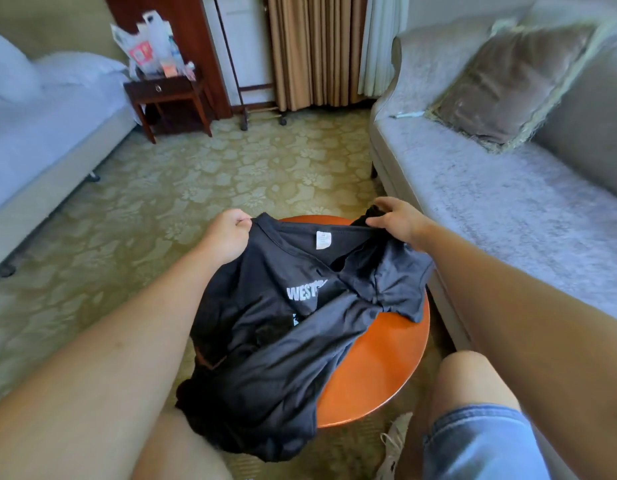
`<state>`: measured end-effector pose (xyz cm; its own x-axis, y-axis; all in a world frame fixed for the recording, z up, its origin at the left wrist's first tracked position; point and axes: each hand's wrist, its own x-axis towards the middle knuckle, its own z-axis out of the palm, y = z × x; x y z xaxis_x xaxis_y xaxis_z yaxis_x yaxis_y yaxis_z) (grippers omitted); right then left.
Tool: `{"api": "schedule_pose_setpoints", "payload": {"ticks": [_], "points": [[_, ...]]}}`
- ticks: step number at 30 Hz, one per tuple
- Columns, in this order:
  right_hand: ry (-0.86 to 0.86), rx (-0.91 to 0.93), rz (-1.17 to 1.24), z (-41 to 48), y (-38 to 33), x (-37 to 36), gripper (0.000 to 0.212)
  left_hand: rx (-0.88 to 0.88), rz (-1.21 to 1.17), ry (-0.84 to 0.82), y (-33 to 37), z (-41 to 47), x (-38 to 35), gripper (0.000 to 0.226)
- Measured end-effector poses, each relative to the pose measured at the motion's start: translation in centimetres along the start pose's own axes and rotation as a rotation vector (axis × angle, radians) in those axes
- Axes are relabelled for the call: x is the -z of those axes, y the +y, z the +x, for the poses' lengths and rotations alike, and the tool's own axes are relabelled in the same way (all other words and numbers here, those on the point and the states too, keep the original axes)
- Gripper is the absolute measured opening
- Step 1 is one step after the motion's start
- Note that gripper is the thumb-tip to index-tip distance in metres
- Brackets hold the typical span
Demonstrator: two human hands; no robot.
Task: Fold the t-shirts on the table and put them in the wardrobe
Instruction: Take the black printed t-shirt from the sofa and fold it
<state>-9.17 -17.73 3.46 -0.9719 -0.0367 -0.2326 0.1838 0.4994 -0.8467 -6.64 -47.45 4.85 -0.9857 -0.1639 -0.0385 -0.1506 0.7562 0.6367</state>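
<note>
A black t-shirt (283,327) is gripped at its shoulders above a round orange table (379,362), pinched by the left hand (227,233) and right hand (397,220).

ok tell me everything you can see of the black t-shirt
The black t-shirt looks like soft, thin knit fabric. It is unfolded and rumpled. A white label shows inside the neck, and white lettering reading "WEST" is partly hidden by a fold. The left hand grips its top edge on one side of the neckline and the right hand pinches the other side. The body lies across the round orange-brown table, and its lower part spills over the near edge.
</note>
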Motion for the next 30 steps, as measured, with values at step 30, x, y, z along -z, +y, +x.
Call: {"api": "schedule_pose_setpoints", "payload": {"ticks": [30], "points": [[-0.017,-0.232,-0.103,1.8,5.6,-0.4,0.036,0.289,-0.269,-0.130,-2.3,2.4,-1.0,0.015]]}}
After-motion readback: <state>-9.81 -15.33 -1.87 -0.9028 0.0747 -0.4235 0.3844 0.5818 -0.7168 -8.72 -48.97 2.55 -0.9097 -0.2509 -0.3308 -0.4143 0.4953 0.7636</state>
